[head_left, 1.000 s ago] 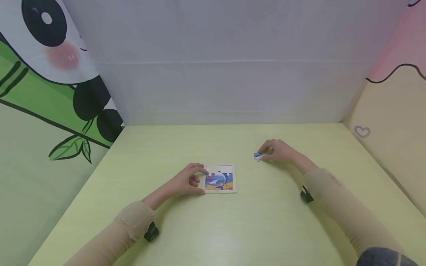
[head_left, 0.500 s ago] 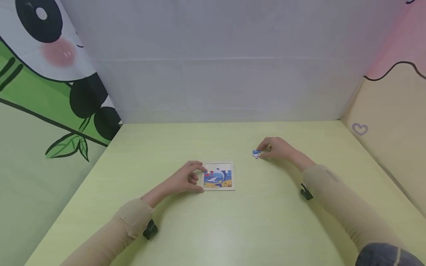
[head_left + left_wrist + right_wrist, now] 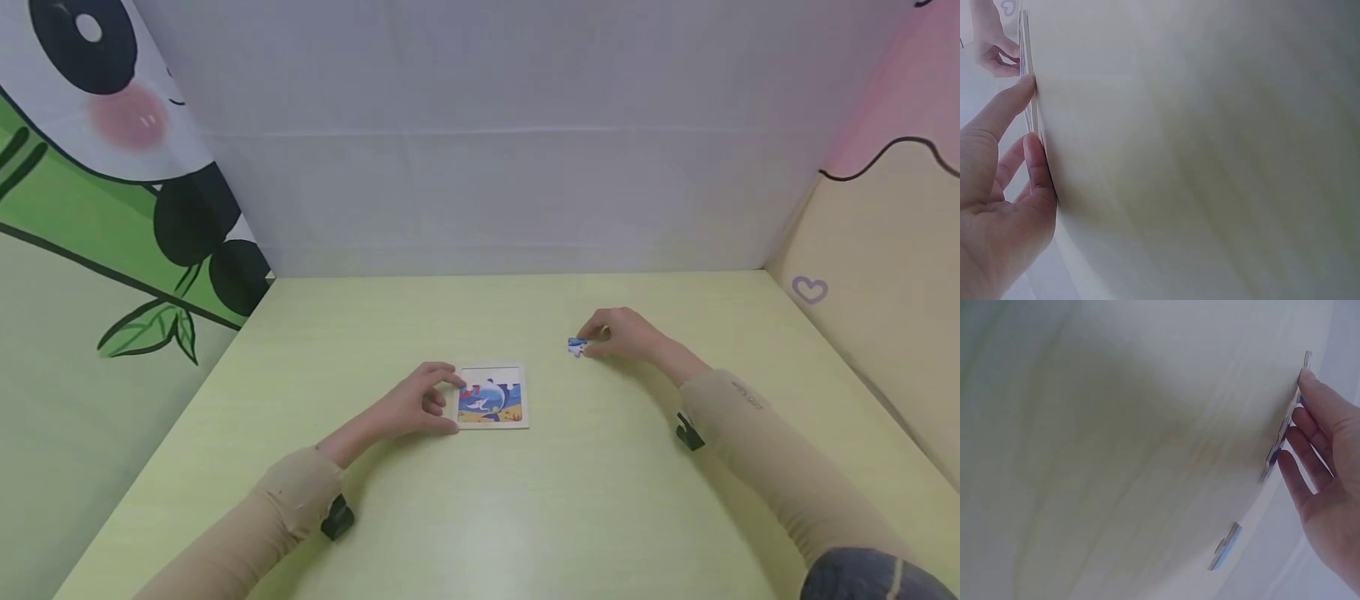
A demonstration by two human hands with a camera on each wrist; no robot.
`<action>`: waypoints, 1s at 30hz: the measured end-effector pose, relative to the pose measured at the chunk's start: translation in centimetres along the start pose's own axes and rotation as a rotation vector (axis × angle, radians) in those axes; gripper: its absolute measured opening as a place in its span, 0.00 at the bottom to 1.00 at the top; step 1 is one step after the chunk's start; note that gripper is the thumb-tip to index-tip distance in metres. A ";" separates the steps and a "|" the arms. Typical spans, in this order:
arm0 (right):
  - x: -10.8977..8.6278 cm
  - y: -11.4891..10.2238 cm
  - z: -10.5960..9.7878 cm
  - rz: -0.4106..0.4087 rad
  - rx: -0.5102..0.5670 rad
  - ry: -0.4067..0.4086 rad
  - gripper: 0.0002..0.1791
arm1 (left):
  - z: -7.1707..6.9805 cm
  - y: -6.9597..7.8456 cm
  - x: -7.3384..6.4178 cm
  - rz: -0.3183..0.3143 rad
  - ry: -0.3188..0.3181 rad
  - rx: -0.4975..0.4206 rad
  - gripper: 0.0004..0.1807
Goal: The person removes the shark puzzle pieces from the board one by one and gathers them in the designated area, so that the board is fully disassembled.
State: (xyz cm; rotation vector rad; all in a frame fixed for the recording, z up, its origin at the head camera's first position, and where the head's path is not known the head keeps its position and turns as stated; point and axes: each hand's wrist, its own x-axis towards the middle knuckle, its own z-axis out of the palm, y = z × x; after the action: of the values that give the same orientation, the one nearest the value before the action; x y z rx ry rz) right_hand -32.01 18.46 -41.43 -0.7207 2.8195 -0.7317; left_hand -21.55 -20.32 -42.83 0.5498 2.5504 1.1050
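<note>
A small jigsaw puzzle (image 3: 490, 400) with a dolphin picture lies in a white frame on the table, its upper strip bare white in the head view. My left hand (image 3: 422, 403) grips the frame's left edge, index finger at the upper part and thumb at the near corner. Edge-on, the frame (image 3: 1024, 44) shows thin against the thumb in the left wrist view. Farther back and right, my right hand (image 3: 624, 335) pinches a blue-and-white puzzle piece (image 3: 576, 347) close to the tabletop. Its fingers partly cover that piece (image 3: 1275, 447) in the right wrist view.
Another light-blue puzzle piece (image 3: 1225, 546) lies apart from the right hand, hidden in the head view. The pale yellow-green table (image 3: 480, 517) ends at a grey-white back panel (image 3: 480, 200). Painted panels stand at the left and right sides.
The head view has shifted slightly, so everything sits a little higher and farther left in it. Both hands keep their places at the frame and the puzzle piece.
</note>
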 end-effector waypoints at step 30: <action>-0.3 -0.6 -0.3 -0.066 -0.012 -0.088 0.23 | 0.4 -0.3 -0.2 -0.020 0.013 -0.003 0.34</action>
State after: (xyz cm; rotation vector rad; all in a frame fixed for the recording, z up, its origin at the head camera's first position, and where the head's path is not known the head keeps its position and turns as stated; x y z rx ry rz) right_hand -31.56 18.30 -40.88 -0.8300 2.7356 -0.6757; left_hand -21.24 -20.35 -43.27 0.5173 2.5594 1.1097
